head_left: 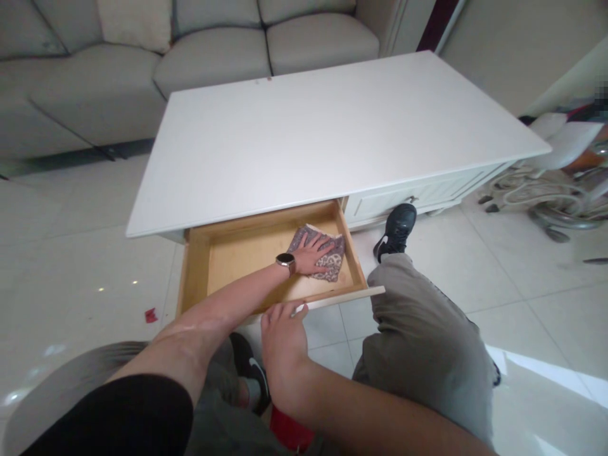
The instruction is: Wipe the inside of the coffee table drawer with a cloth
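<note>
Lying in the drawer (247,253) near its right wall, the cloth (335,263) looks light, soft and limp — easiest pinched by an edge. The left hand (311,255) spreads flat on it; the right hand (285,339) bends over the drawer's front edge — grip unclear.

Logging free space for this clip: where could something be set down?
Most of the white tabletop, between sofa and open drawer, is bare. The drawer has room left of the cloth, behind the left forearm. Crowded: its right end, under the left hand and cloth, and its front edge, at the right hand.
</note>
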`<state>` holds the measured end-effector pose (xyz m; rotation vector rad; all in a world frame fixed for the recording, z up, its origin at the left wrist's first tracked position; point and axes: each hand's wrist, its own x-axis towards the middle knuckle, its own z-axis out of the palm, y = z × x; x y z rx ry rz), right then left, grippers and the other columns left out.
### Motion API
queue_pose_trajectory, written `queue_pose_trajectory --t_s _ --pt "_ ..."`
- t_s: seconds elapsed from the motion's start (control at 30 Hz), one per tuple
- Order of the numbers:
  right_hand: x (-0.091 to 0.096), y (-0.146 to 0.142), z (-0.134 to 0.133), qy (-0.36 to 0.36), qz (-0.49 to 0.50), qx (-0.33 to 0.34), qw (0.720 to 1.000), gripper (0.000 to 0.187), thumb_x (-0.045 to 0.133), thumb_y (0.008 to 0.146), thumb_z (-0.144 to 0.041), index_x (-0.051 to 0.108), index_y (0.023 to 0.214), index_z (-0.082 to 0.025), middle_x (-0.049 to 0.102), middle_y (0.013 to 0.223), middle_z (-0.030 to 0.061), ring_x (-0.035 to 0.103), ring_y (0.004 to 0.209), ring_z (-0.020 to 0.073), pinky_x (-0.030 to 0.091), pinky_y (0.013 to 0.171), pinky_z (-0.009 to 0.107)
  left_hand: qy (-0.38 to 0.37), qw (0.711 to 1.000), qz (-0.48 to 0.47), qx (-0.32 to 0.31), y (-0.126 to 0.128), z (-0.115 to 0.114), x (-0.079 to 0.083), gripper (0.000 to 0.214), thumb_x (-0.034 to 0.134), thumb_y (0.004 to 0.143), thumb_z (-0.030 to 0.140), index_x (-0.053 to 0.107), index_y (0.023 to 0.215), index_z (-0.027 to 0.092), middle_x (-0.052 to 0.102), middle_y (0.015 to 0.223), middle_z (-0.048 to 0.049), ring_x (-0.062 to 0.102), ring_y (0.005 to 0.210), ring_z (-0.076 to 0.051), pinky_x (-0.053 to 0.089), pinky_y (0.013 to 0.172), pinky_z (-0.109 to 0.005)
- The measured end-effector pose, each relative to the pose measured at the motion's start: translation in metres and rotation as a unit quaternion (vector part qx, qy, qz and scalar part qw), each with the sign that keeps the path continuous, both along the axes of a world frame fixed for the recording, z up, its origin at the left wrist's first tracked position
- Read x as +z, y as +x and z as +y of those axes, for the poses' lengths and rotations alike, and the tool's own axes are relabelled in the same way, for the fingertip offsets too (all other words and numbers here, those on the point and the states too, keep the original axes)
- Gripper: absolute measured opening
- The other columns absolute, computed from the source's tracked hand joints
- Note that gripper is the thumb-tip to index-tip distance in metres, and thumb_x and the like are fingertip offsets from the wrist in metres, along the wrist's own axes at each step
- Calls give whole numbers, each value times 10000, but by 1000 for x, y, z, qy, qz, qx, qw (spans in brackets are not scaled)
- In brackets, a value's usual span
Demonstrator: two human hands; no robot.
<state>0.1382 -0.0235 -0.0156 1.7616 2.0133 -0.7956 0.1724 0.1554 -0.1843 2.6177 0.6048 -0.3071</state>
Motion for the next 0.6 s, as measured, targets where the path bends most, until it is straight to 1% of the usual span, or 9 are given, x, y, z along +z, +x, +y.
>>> queue_pose_trajectory --t_s 0.07,0.13,0.2,0.27,0.37,0.4,0.43,0.5,0.6 --pt "2 -2 2 -4 -2 4 1000 550 373 985 -114 428 1527 -40 484 1475 329 464 1396 437 405 1069 693 -15 999 1 -51 -22 -10 1 915 441 894 758 153 1648 328 115 1732 -61 13 1584 -337 -117 1211 -636" --pt "3 -3 5 -8 8 -9 1000 548 390 977 -101 436 1519 -34 481 1478 331 451 1406 442 388 1076 703 -25 999 19 -41 -46 -10 3 917 465 887 755 131 1645 361 113 1733 -39 23 1585 -328 -101 1218 -631" --pt "4 -5 8 -16 24 -41 999 521 403 969 -84 482 1479 -12 491 1459 349 448 1409 445 370 1089 707 -18 998 50 31 -76 1 5 930 466 885 756 110 1647 360 94 1735 -40 21 1585 -334 -72 1220 -639" --pt "5 -7 11 -23 35 -68 997 498 413 962 -69 517 1442 8 504 1433 368 454 1406 443 363 1096 705 11 985 84 148 -109 18 8 918 413 905 751 90 1653 328 63 1736 -57 10 1584 -344 -37 1217 -659" --pt "5 -9 13 -17 22 -58 998 500 439 954 -77 510 1438 27 514 1402 392 477 1386 451 390 1067 714 37 938 145 313 -158 36 11 960 369 909 755 27 1659 262 22 1732 -104 -15 1579 -381 42 1199 -703" --pt "5 -9 13 -13 12 -44 999 505 446 954 -86 505 1443 24 520 1397 390 487 1377 453 405 1050 717 43 925 161 342 -171 36 12 971 365 911 749 11 1658 241 12 1730 -120 -27 1577 -388 55 1195 -708" --pt "5 -9 12 -9 1 -31 999 507 450 955 -94 503 1449 11 527 1396 381 496 1369 453 417 1035 720 45 918 175 353 -182 32 13 982 368 911 740 -1 1657 220 3 1727 -134 -44 1574 -393 60 1192 -712" --pt "5 -10 11 -8 -15 -16 1000 508 444 959 -99 506 1457 -21 543 1398 358 512 1359 443 434 1018 721 37 924 193 327 -194 16 13 1012 394 899 731 -8 1655 190 -13 1721 -151 -77 1570 -395 60 1191 -709" --pt "6 -9 11 -2 -23 -14 1000 518 384 968 -64 497 1472 -36 537 1417 346 532 1349 420 447 1023 701 -7 961 186 205 -197 -12 14 1081 495 833 754 59 1658 207 -3 1719 -143 -96 1565 -400 40 1202 -685"
